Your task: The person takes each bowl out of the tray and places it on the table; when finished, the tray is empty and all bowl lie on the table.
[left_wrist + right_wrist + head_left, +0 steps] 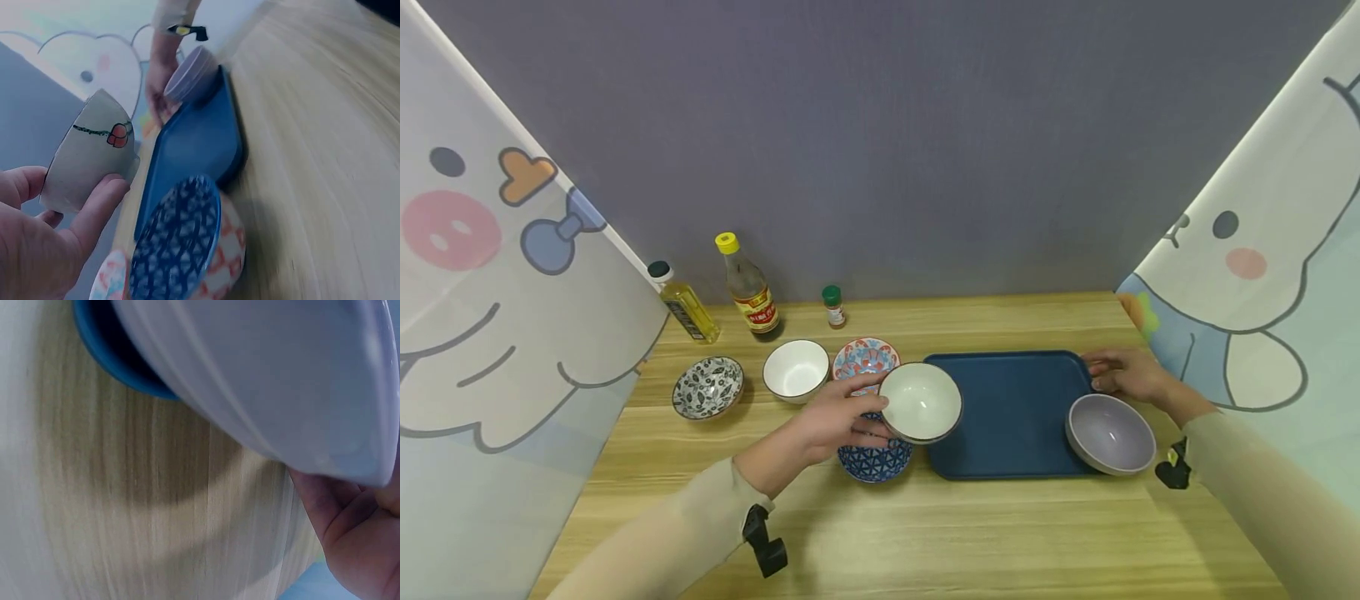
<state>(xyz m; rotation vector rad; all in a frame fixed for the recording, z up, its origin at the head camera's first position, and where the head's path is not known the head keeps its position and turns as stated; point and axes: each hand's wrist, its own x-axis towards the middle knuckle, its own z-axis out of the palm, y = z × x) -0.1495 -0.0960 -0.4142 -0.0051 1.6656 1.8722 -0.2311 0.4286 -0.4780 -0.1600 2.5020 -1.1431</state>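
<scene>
My left hand grips a white bowl by its side, raised over the left end of the blue tray. A red fruit and a green line show on that bowl's outside. Below the hand sits a blue-patterned bowl, partly covered, with a red-and-blue patterned bowl behind it. My right hand is at the tray's far right corner, its fingers loosely extended beside the rim. Just in front of it, a purple bowl rests over the tray's right edge, hiding part of the hand in the right wrist view.
Left on the wooden table are a black-and-white leaf-patterned bowl and another white bowl. Toward the back wall stand an oil bottle, a yellow-capped sauce bottle and a green-capped shaker.
</scene>
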